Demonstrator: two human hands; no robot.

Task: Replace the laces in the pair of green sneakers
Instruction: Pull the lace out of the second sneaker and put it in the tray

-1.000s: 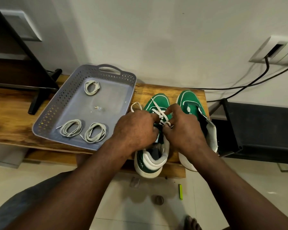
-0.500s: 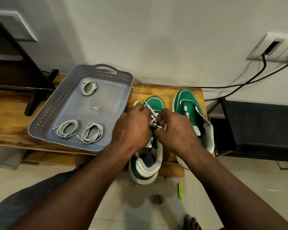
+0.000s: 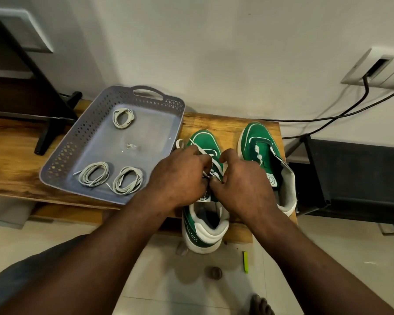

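Wooden bench (image 3: 214, 122): left hand (image 3: 180, 176), right hand (image 3: 243, 185) pinch white lace (image 3: 217, 165) on green sneaker (image 3: 203, 142) beside grey tray (image 3: 62, 151).

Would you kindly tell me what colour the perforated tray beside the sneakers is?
The tray is a pale bluish grey, seen clearly in the head view.

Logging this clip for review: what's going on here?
A person's left hand and right hand both pinch the white lace at the eyelets of the green sneaker nearest the grey tray. The second sneaker stands beside it on the wooden bench and looks unlaced. Three coiled laces lie in that tray.
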